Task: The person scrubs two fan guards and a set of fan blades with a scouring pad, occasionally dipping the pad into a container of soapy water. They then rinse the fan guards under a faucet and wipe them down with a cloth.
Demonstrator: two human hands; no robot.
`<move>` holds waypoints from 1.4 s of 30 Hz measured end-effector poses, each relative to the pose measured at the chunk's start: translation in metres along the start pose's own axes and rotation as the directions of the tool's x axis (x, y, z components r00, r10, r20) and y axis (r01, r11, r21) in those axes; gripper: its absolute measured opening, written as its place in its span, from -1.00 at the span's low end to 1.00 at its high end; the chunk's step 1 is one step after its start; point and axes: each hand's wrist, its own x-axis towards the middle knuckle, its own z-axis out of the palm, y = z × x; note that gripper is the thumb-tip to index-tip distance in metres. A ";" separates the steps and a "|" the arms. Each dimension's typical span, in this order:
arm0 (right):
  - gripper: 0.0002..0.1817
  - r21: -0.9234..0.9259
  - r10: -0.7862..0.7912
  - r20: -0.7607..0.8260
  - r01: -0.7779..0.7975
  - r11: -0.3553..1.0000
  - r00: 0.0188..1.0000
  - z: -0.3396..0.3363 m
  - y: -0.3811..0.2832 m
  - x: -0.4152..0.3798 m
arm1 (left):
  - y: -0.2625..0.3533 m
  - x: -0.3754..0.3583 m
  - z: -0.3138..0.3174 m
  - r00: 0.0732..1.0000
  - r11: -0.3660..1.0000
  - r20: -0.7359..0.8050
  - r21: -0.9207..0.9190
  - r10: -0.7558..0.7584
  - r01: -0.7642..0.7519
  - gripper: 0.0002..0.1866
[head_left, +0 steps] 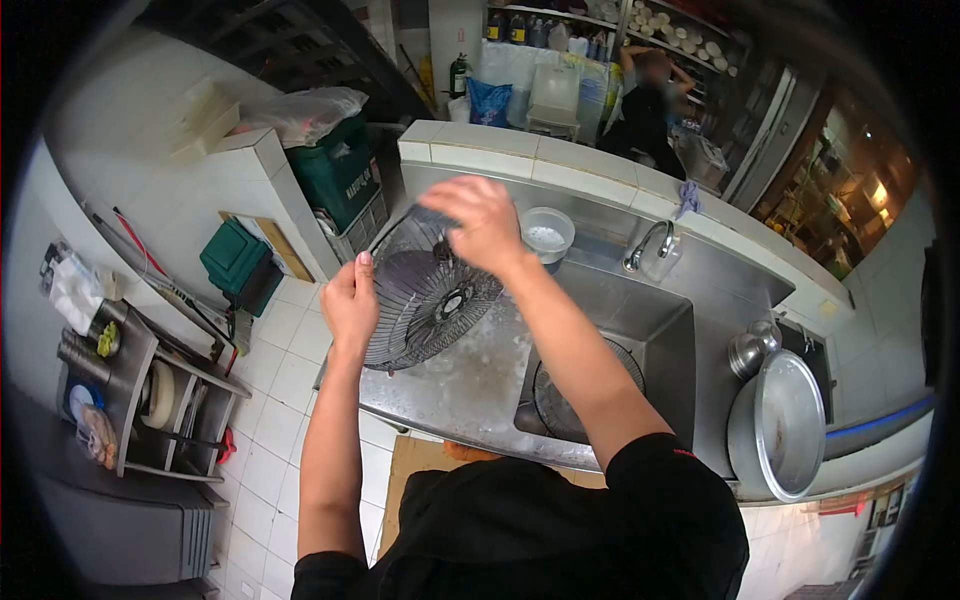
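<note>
A round wire fan guard (430, 300) stands tilted over the left part of the steel counter (450, 395). My left hand (350, 305) is closed on its near left rim, thumb up. At the guard's upper edge is my right hand (480, 225), its bent fingers smeared by motion. Some dark grey material shows under those fingers, too blurred to name. In the sink basin (660, 345) lies a second round wire guard (565, 400), partly hidden behind my right forearm. A white plastic tub (547, 232) sits just beyond my right hand.
A faucet (655, 245) rises behind the basin. On the right are a large metal basin (790, 425) and metal pots (750, 350). A low tiled wall (590, 160) borders the back; beyond it is another person (650, 115). Green bins (240, 258) and a shelf unit (170, 400) stand left.
</note>
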 end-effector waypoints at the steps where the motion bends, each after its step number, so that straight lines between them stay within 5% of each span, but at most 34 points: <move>1: -0.38 0.055 0.088 -0.029 -0.087 0.995 0.996 0.005 0.030 -0.006 | -0.004 -0.002 -0.003 1.000 0.999 -0.019 -0.035 -0.008 0.007 -0.41; 3: -0.46 0.050 0.361 -0.031 -0.359 0.932 0.932 0.014 0.089 -0.033 | -0.013 -0.008 -0.009 0.999 0.995 -0.046 -0.099 -0.017 0.012 -0.39; 4: -0.48 0.105 0.611 0.083 -0.617 0.780 0.787 0.019 0.103 -0.044 | -0.018 -0.010 -0.011 0.998 0.987 -0.061 -0.162 -0.024 0.014 -0.37; 5: -0.48 0.107 0.614 0.084 -0.620 0.778 0.785 0.020 0.097 -0.044 | -0.023 -0.014 -0.012 0.998 0.987 -0.059 -0.158 -0.025 0.016 -0.37; 8: -0.43 0.030 0.310 -0.058 -0.309 0.951 0.949 0.014 0.054 -0.016 | -0.031 -0.018 0.001 0.998 0.990 -0.054 -0.136 -0.039 0.032 -0.40; 11: -0.42 -0.018 -0.036 0.111 0.038 0.999 0.993 0.004 -0.007 0.009 | -0.045 -0.036 0.019 0.992 0.944 -0.021 -0.310 -0.124 0.111 -0.40; 13: -0.43 -0.009 -0.059 0.151 0.061 0.998 0.987 0.005 0.002 0.007 | -0.051 -0.050 0.026 0.981 0.903 -0.048 -0.400 -0.188 0.154 -0.42; 16: -0.44 0.085 0.200 0.175 -0.217 0.972 0.964 -0.011 0.063 0.002 | -0.061 -0.069 0.023 0.977 0.925 -0.119 -0.359 -0.179 0.126 -0.43; 17: -0.45 0.109 0.453 0.358 -0.518 0.848 0.817 -0.018 0.085 0.003 | -0.063 -0.072 0.021 0.975 0.925 -0.124 -0.358 -0.182 0.127 -0.43; 19: -0.44 0.061 0.523 0.466 -0.615 0.786 0.714 -0.032 0.095 0.009 | -0.067 -0.079 0.017 0.970 0.925 -0.158 -0.360 -0.186 0.119 -0.46; 23: -0.44 -0.006 0.462 0.532 -0.543 0.840 0.709 -0.050 0.080 0.014 | -0.079 -0.081 0.011 0.962 0.920 -0.156 -0.358 -0.225 0.157 -0.50; 25: -0.44 0.009 0.427 0.495 -0.496 0.868 0.757 -0.052 0.074 0.007 | -0.070 -0.072 0.003 0.981 0.969 -0.060 -0.179 -0.182 0.169 -0.54; 27: -0.46 0.042 0.403 0.446 -0.468 0.883 0.799 -0.048 0.071 -0.002 | -0.031 -0.060 0.002 0.983 0.958 -0.089 -0.251 -0.162 0.136 -0.58; 29: -0.47 0.068 0.385 0.398 -0.445 0.893 0.833 -0.042 0.061 -0.013 | 0.013 -0.048 0.004 0.976 0.998 -0.219 -0.058 0.006 -0.020 -0.53; 31: -0.50 -0.107 0.244 0.107 -0.233 0.967 0.964 -0.036 0.038 -0.016 | 0.027 -0.040 0.008 0.983 0.999 -0.177 -0.019 -0.049 0.047 -0.49; 33: -0.53 -0.076 0.264 0.127 -0.256 0.964 0.956 -0.037 0.011 -0.014 | 0.034 -0.037 0.011 0.987 0.994 -0.128 0.023 -0.101 0.105 -0.46; 35: -0.56 -0.209 0.029 0.024 -0.023 0.978 0.999 -0.034 -0.019 -0.014 | 0.036 -0.038 0.013 0.992 0.994 -0.119 0.088 -0.051 0.062 -0.41; 38: -0.58 -0.139 -0.098 0.004 0.097 0.985 0.995 -0.036 -0.041 -0.015 | 0.043 -0.041 0.015 0.995 0.999 -0.098 0.027 -0.014 0.017 -0.40; 39: -0.58 -0.143 -0.090 0.011 0.091 0.986 0.996 -0.038 -0.032 -0.019 | 0.041 -0.044 0.016 0.996 0.999 -0.088 0.024 -0.019 0.021 -0.40; 42: -0.59 -0.165 0.341 -0.001 -0.337 0.927 0.940 -0.047 0.040 -0.036 | 0.029 -0.046 0.010 0.987 0.999 -0.155 -0.026 -0.043 0.040 -0.39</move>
